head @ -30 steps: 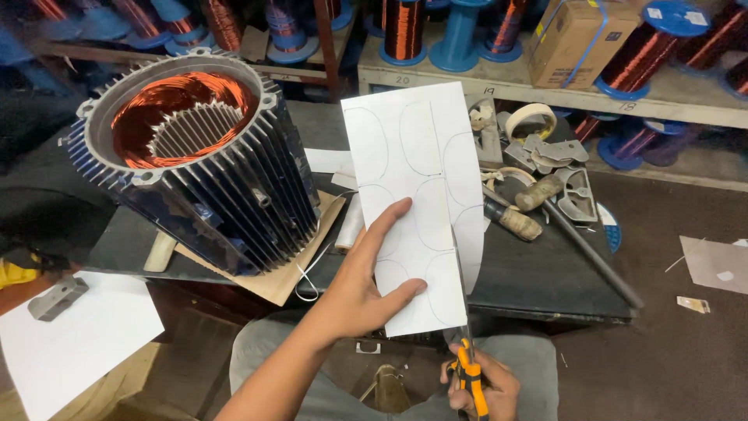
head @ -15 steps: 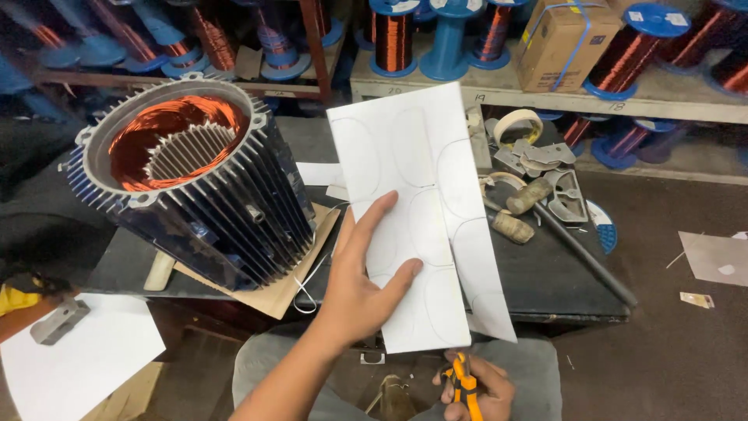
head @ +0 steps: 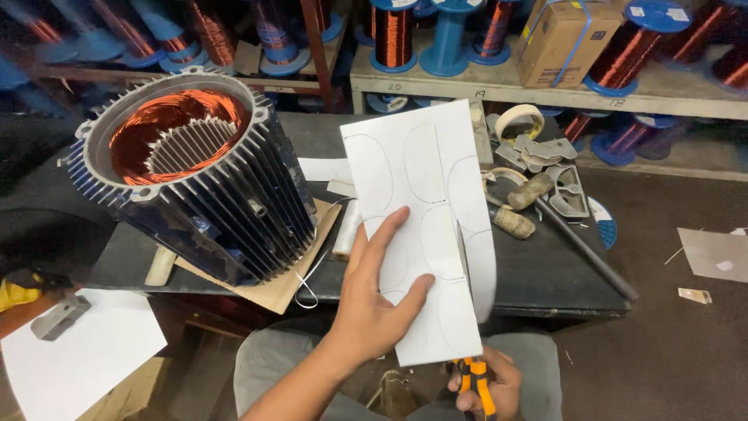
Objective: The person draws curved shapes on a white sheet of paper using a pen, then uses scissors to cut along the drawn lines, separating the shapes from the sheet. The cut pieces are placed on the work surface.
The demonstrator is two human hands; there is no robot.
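Observation:
My left hand [head: 375,300] holds up a white sheet of insulation paper [head: 417,195] with curved outlines drawn on it, thumb on its front and fingers spread along its left edge. A narrow strip hangs partly cut along the sheet's right side. Below the sheet, my right hand [head: 487,383] grips orange-handled scissors [head: 475,382], whose blades are hidden behind the paper's lower edge. A finned electric motor stator [head: 195,179] with copper windings lies tilted on the black table [head: 545,273] to the left.
Metal tools, wooden handles and a tape roll [head: 518,121] lie on the table's right part. Shelves behind hold copper wire spools [head: 393,31] and a cardboard box [head: 565,35]. White paper sheets [head: 86,355] lie on the floor at the left, scraps at the right.
The sheet has slid a little lower and right in my left hand. The scissors stay at its bottom edge, and the cut strip on the right now hangs further apart.

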